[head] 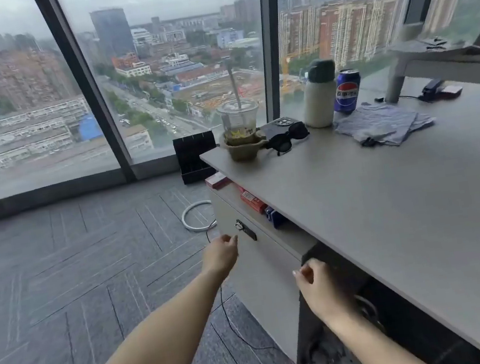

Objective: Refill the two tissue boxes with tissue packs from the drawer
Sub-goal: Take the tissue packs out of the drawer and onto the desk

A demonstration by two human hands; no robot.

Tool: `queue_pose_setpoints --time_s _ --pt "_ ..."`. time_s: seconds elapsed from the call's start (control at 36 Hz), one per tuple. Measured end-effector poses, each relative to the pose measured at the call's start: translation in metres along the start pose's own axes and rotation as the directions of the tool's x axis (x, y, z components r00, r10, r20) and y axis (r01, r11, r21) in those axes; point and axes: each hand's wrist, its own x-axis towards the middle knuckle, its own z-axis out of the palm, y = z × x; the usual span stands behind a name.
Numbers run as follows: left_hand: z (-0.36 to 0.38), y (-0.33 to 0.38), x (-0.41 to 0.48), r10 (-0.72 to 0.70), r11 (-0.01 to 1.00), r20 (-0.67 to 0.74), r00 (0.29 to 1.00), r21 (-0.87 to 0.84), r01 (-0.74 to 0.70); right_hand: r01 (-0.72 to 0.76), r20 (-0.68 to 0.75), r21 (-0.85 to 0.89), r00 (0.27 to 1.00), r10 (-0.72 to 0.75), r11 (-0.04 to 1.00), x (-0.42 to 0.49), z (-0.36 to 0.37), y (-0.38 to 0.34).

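A beige drawer (260,268) under the grey desk (390,207) stands pulled out a little toward the left. A black lock plate (245,229) sits on its front. Red packs (252,200) and a blue item (274,215) show in the gap above the drawer front. My left hand (221,254) hovers just left of the lock plate, fingers loosely curled and holding nothing. My right hand (315,285) is near the drawer's right corner below the desk edge, fingers loosely curled, holding nothing. No tissue box is in view.
On the desk stand a plastic cup with a straw (239,129), sunglasses (288,138), a white bottle (319,96), a blue can (347,91) and a folded cloth (382,128). A black rack (195,157) and a white cable coil (197,217) lie on the carpet by the window.
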Motion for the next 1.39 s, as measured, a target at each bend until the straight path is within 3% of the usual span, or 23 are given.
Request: queue_pose_setpoints --time_s 0.19,0.33,0.47,0.64,0.86,0.97,1.17,1.39 --pt "0.014 0.022 0.010 -0.128 0.927 0.079 0.989 -0.344 0.147 -0.065 -0.070 -0.050 0.996 0.062 0.997 0.013 0.006 0.006" --pt "0.024 0.021 0.022 -0.239 0.765 0.151 0.959 -0.579 0.282 -0.063 -0.131 -0.095 0.990 0.051 0.993 0.010 0.008 0.009" --pt "0.029 0.021 0.023 -0.252 0.697 0.151 0.956 -0.657 0.287 -0.010 -0.111 -0.077 0.994 0.001 0.997 0.006 0.015 0.015" --pt "0.029 0.020 0.022 -0.247 0.691 0.126 0.961 -0.672 0.266 0.067 -0.124 -0.087 0.989 -0.077 0.994 0.005 0.013 0.016" --pt "0.004 -0.010 0.003 -0.268 0.676 0.096 0.959 -0.690 0.258 0.260 -0.024 -0.068 0.965 -0.262 0.963 -0.014 0.027 0.005" --pt "-0.018 -0.030 -0.013 -0.280 0.671 0.102 0.955 -0.691 0.270 0.334 0.105 -0.041 0.939 -0.329 0.942 -0.026 0.030 -0.009" --pt "-0.047 -0.059 -0.037 -0.327 0.646 0.078 0.942 -0.709 0.283 0.410 0.353 0.007 0.853 -0.386 0.912 -0.039 0.036 -0.033" --pt "-0.074 -0.090 -0.057 -0.378 0.670 0.026 0.925 -0.682 0.293 0.450 0.530 0.032 0.749 -0.397 0.892 -0.057 0.044 -0.061"
